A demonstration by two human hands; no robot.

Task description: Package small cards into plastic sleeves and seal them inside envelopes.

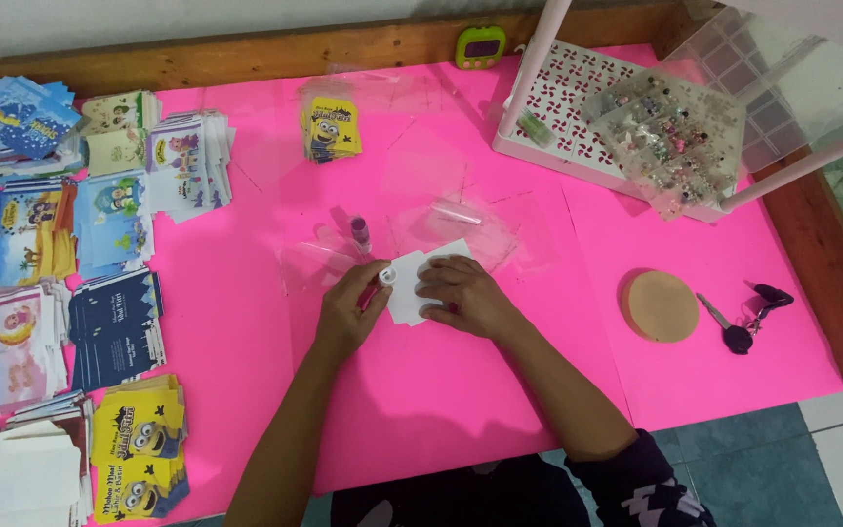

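My left hand (351, 307) grips a small glue stick (386, 277), its white tip against a white paper cut-out (420, 268) lying on the pink table cover (421, 390). Pressing flat on that cut-out, my right hand (465, 296) holds it down. The glue stick's purple cap (360, 230) stands just beyond my left hand. Clear plastic sleeves (451, 226) lie loose around the paper.
Stacks of printed cards (114, 224) fill the left side, with yellow ones (139, 444) near the front. A yellow card pack (331, 127) lies further back. A white rack with a bead box (670, 137) stands at back right. A round cork coaster (660, 305) and keys (748, 317) lie right.
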